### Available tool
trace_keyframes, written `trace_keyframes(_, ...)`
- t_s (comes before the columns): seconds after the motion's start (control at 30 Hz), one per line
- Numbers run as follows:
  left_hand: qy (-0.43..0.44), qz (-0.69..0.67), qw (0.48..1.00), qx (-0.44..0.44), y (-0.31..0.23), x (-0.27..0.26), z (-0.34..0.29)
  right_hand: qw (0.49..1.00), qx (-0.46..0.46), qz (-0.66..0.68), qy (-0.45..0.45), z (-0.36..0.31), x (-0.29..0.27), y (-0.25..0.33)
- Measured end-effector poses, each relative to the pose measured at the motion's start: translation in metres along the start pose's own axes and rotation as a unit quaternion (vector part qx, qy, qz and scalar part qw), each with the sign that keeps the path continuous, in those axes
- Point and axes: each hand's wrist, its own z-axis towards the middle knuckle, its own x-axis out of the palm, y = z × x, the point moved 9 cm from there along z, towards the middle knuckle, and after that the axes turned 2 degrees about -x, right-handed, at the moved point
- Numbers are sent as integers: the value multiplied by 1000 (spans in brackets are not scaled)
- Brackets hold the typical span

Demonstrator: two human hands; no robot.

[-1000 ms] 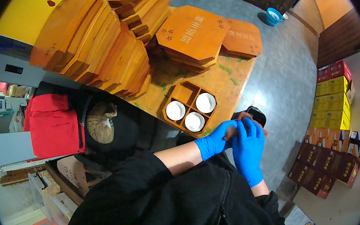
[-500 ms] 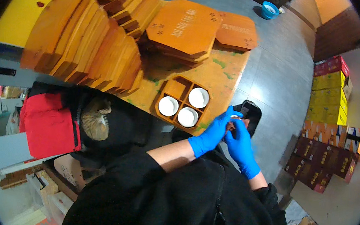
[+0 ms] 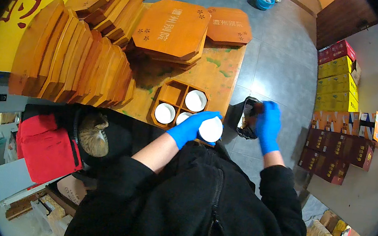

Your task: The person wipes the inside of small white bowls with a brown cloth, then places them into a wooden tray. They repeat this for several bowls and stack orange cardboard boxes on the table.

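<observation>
Now that the hands, together half a second ago, have parted, the round white ceramic-looking cup [image 3: 210, 129] shows plainly at the near-right corner of the wooden tabletop [image 3: 223, 82], beside the octagonal brown wooden tray [image 3: 173, 93]; the blue-gloved left hand [image 3: 194, 124] grasps it, so two-handed work on it seems finished. Blue-gloved right hand [image 3: 268, 123]: extended forward, back up, by the black bin's [image 3: 246, 135] right rim; blurred, grip cannot be told.

left grip [image 3: 191, 128] holds cup [image 3: 210, 129] (seemingly)
</observation>
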Motion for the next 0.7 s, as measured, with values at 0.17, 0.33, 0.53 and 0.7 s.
trace_keyframes(0.17,-273,160,926,206,-67,-138,-39,997,-2,22,78,-61,4,-103)
trace_keyframes(0.33,-491,465,667,313,-132,-190,-71,892,392,174,139,-175,38,-157)
trace_keyframes(0.53,-478,578,600,278,-149,-177,-44,808,449,346,160,-185,73,-99)
trace_keyframes(0.7,-459,636,555,277,-152,-175,-46,864,395,154,271,-155,101,-65)
